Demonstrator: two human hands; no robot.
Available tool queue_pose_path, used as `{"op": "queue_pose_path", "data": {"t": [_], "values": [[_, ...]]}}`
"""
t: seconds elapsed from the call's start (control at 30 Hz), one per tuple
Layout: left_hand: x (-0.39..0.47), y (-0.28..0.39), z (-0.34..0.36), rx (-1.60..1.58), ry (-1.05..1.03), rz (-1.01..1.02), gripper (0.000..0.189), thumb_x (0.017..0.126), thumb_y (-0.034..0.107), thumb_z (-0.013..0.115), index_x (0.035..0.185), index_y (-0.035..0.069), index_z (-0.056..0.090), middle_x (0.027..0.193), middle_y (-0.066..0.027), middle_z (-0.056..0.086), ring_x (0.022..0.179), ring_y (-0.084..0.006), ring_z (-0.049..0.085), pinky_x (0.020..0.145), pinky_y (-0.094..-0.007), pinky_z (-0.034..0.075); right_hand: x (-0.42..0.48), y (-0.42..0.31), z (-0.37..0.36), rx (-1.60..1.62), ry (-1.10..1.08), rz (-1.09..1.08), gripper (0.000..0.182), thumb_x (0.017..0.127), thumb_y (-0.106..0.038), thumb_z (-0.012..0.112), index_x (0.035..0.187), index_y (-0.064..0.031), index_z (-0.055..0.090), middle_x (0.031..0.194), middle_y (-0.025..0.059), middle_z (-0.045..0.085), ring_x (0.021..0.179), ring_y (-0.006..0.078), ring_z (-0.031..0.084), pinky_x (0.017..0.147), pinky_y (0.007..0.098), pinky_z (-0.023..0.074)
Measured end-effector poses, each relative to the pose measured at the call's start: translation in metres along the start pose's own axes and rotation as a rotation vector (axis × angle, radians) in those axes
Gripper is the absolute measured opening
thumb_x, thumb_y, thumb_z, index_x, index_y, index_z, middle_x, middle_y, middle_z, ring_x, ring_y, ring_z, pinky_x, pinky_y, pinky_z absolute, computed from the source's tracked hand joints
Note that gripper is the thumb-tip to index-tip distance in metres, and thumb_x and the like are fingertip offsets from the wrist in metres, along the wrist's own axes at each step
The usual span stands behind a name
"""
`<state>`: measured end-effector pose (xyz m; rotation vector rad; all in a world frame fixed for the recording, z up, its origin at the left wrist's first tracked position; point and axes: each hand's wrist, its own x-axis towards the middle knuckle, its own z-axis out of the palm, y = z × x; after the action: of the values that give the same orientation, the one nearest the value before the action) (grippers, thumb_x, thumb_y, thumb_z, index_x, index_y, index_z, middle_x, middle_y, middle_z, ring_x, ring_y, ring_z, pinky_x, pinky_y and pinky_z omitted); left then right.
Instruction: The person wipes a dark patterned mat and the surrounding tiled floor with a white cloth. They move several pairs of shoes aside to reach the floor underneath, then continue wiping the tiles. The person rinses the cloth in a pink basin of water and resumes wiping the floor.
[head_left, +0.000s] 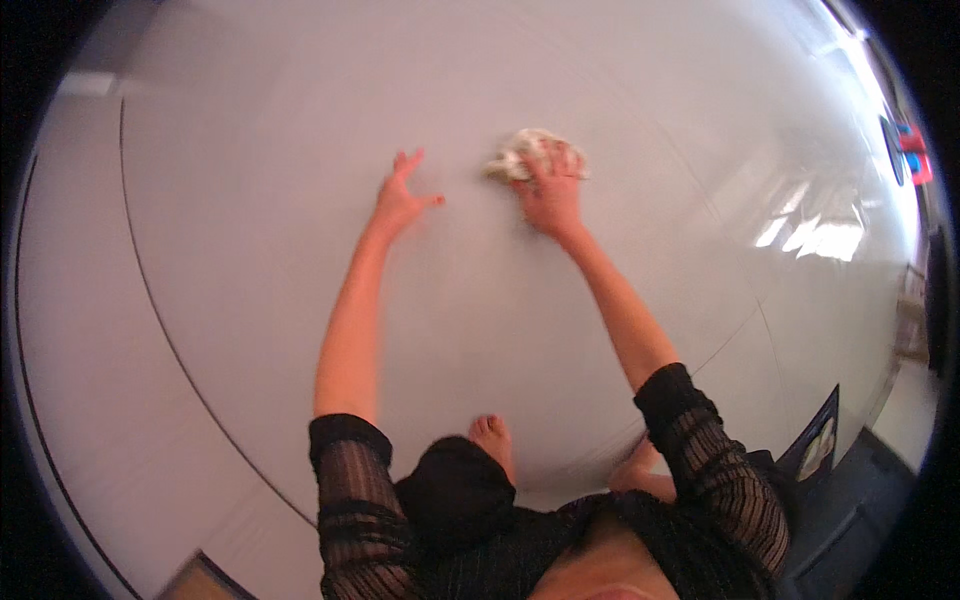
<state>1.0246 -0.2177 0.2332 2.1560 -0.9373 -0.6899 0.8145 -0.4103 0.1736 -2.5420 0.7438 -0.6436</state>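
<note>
My right hand (553, 196) presses down on a crumpled off-white cloth (529, 150), which lies against the smooth pale grey floor (457, 315). The fingers are spread over the cloth, and its edges show beyond the fingertips. To the left of the cloth, my left hand (405, 193) holds nothing. Its fingers are apart and slightly blurred, and I cannot tell whether it touches the floor. Between my arms a bare foot (491, 442) rests on the floor, and another bare foot (641, 476) is partly hidden behind my right sleeve.
Thin dark lines (150, 289) curve along the left side. Bright light reflects off the glossy floor (825, 238) at right. Near the right rim is a red and blue object (913, 154). A dark panel (847, 517) and a dark-edged pictured piece (817, 442) are at lower right.
</note>
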Motion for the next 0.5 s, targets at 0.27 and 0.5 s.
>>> {"op": "queue_pose_path", "data": {"t": [0.27, 0.5], "values": [[-0.157, -0.031, -0.043, -0.205, 0.314, -0.401, 0.042, 0.085, 0.018, 0.071, 0.123, 0.002, 0.066, 0.123, -0.0165, 0.067, 0.117, -0.0256, 0.063, 0.1, -0.0354, 0.047, -0.135, -0.188, 0.037, 0.278, -0.372, -0.437, 0.048, 0.075, -0.026, 0.076, 0.121, -0.0216, 0.064, 0.143, 0.0115, 0.045, 0.14, 0.0341, 0.033, 0.115, 0.0606, 0.0212], [-0.263, -0.056, -0.03, -0.085, 0.374, -0.56, 0.037, 0.089, 0.015, 0.068, 0.123, -0.001, 0.065, 0.113, -0.0132, 0.07, 0.105, -0.0187, 0.066, 0.093, -0.0317, 0.05, -0.113, -0.018, -0.041, -0.216, -0.338, -0.142, 0.057, 0.086, -0.021, 0.066, 0.141, -0.0215, 0.049, 0.151, 0.0113, 0.039, 0.144, 0.0336, 0.028, 0.116, 0.0623, 0.0173]]}}
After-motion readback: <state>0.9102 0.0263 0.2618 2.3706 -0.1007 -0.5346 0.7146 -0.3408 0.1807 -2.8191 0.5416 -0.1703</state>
